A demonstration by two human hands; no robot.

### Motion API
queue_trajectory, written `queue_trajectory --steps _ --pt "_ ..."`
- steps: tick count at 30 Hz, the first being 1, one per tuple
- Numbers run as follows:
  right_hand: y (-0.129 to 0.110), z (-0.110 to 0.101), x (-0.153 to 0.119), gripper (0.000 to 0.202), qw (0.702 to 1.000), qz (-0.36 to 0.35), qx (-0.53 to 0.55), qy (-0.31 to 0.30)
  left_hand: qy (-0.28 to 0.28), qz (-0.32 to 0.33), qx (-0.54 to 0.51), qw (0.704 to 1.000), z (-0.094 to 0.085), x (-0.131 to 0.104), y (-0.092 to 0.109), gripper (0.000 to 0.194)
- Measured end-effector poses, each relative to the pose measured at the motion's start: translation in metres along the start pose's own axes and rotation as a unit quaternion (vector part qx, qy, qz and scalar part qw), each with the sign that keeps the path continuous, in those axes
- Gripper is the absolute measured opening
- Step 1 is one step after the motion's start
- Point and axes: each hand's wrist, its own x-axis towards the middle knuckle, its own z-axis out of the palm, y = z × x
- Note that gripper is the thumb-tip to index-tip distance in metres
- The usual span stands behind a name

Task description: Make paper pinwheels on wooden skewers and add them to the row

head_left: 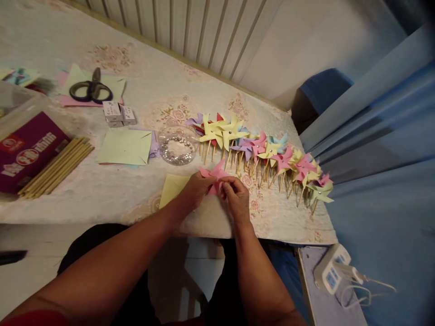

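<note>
Between my two hands is a pink paper pinwheel (217, 170), its blades folded toward the centre. My left hand (200, 188) is closed on its left side. The fingers of my right hand (236, 194) are pinched at its middle; whether they also hold a small pin is hidden. Under my left forearm lies a yellow paper square (171, 188). Just beyond my hands stands a round clear dish (176, 156) of small shiny metal pieces. A long row of finished pinwheels (272, 151) on sticks, in several colours, stretches to the right.
Left of the dish lie green paper squares (125, 147), small white boxes (118, 114) and black-handled scissors (91, 90) on more paper. Wooden sticks (56, 170) lean by a purple-labelled box (30, 145). A power strip (331, 269) sits at the lower right, beside blue curtains (380, 181).
</note>
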Motion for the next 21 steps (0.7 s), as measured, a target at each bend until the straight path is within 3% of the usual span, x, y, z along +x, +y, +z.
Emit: queue_trajectory --steps 6,13,21 --pt "0.001 0.004 0.001 0.015 1.0 0.006 -0.002 0.023 -0.017 -0.012 0.01 1.0 0.001 -0.002 0.004 0.022" --pt "0.0 0.01 0.003 0.014 0.995 0.021 -0.036 0.093 -0.014 -0.028 -0.022 0.999 0.005 -0.004 0.008 0.016" --pt "0.002 0.01 0.004 0.013 0.993 0.019 -0.064 0.098 -0.021 -0.019 0.014 0.999 0.004 -0.005 0.007 0.014"
